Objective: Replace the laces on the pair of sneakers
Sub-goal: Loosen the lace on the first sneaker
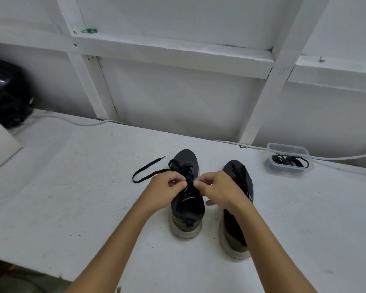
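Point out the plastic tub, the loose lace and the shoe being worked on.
plastic tub (287,147): head view, far rim.
loose lace (145,168): head view, on the strand lying left of the shoe.
left shoe (187,224): head view, heel.

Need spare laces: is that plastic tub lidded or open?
Open. The plastic tub shows no lid on top; black laces lie coiled inside, seen over its rim.

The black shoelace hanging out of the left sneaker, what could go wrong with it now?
The loose black shoelace trails across the white table, so a hard tug from the left hand or right hand might pull it out of an eyelet. The dark grey left sneaker could also slide or tip.
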A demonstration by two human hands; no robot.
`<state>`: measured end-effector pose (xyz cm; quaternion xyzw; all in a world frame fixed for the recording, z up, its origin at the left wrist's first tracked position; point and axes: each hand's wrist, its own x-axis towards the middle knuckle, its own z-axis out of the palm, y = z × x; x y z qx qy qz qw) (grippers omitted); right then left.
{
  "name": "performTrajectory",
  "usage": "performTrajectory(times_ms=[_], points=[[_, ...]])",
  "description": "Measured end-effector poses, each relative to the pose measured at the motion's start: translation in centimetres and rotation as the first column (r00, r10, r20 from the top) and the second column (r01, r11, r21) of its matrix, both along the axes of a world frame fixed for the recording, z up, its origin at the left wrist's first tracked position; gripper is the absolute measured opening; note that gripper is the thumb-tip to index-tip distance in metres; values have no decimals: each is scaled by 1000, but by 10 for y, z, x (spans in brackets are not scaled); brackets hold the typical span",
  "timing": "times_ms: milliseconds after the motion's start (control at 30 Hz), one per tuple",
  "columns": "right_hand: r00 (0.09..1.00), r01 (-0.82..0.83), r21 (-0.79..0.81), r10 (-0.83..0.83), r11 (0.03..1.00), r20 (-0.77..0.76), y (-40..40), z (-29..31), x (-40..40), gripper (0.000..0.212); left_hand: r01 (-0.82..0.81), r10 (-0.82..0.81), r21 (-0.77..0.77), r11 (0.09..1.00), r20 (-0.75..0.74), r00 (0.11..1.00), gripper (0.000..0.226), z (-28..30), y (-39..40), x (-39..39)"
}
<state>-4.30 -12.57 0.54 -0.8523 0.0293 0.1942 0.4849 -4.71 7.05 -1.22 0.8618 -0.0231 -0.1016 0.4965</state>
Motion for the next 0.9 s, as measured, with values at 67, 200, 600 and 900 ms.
performTrajectory(times_ms=[67, 200, 600, 900], points=[[1000, -5, 20, 5, 1000, -15, -1, -1, 3, 16, 0, -1, -38, 999, -23, 1000, 11, 0, 0, 0], [998, -16, 51, 18, 999, -55, -1, -2, 7, 19, -50, 48, -77, 996, -24, 999, 9, 0, -4, 2], [994, -66, 51, 70, 997, -89, 2, 1, 13, 21, -457, 254, -684, 568, -382, 888, 10, 4, -3, 21], [989, -124, 66, 128, 990, -70, 6, 7, 13, 20, -306, 291, -558, 772, -118, 949, 44, -7, 16, 13]])
